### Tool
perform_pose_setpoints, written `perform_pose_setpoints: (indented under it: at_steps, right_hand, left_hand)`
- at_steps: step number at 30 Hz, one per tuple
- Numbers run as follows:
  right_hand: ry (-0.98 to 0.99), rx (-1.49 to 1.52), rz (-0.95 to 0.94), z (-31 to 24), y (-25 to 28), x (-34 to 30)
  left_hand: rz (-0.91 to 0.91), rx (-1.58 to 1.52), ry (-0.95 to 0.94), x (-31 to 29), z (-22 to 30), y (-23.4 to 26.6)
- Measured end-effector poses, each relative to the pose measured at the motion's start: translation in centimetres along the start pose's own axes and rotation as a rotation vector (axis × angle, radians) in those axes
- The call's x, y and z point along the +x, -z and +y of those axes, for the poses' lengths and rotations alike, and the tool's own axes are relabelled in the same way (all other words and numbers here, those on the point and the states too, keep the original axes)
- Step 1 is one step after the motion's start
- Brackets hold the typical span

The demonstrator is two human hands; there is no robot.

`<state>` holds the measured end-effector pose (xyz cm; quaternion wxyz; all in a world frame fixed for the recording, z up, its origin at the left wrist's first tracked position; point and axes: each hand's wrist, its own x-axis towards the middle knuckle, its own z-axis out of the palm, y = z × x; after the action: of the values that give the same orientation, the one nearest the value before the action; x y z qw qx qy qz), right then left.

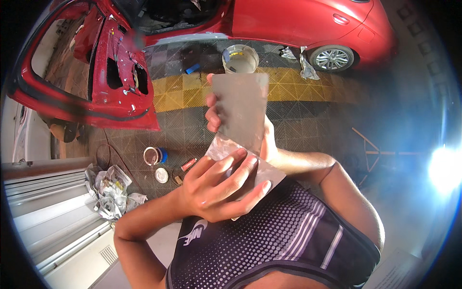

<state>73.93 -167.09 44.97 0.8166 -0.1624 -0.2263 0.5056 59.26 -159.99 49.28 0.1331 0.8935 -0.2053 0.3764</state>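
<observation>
Grey flat rect. plate [240,106], ctr of frame, held from behind in R hand [270,139], fingers curled round plate's left edge, uneven gaps between. Pale, smeared, thin flat scraper [272,174], just below ctr, gripped in L hand [209,188], fingers spread across its face, thumb unclear; upper edge at plate's lower end, contact hard to tell. Also: whitish round bucket [248,49], upper ctr; red stripped car door [129,103], upper left; red car body [284,21] w/ silver-spoked wheel [332,59], upper right; blue-sided open tub [164,155] nr white round lid [161,175], left of ctr; crumpled printed paper [111,188], lower left.
</observation>
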Motion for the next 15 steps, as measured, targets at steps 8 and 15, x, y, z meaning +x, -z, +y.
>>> perform_pose_setpoints:
  at_steps: [8, 15]
  right_hand:
    - [0.087, 0.038, -0.091, 1.5, 4.8, 2.1]
    - [0.061, 0.085, -0.07, 3.2, 7.1, 2.7]
  left_hand:
    - [0.087, 0.047, 0.16, 0.7, -0.1, -2.8]
    - [0.153, 0.031, 0.305, 2.3, -1.1, -3.5]
